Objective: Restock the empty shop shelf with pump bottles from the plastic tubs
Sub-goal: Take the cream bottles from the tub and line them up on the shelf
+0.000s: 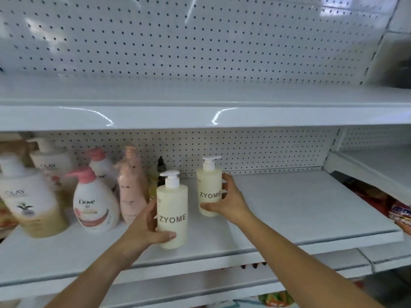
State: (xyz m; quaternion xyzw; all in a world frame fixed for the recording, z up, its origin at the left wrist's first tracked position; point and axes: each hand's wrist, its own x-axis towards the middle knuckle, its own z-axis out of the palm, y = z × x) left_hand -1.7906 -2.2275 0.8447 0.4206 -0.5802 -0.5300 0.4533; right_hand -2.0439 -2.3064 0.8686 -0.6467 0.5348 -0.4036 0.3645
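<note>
Two pale cream pump bottles marked ZYOME stand upright on the white shelf (289,203). My left hand (146,227) grips the nearer bottle (172,210) from its left side, thumb across the base. My right hand (229,201) wraps the farther bottle (209,185) from the right, a little deeper on the shelf. The two bottles are apart, with a small gap between them. The plastic tubs are out of view.
Left of my hands stand a pink bottle (131,185), a Dove bottle (93,201) and Olay bottles (29,196). The shelf's right half is bare. An upper shelf (200,114) overhangs. Red packets (398,214) sit lower right.
</note>
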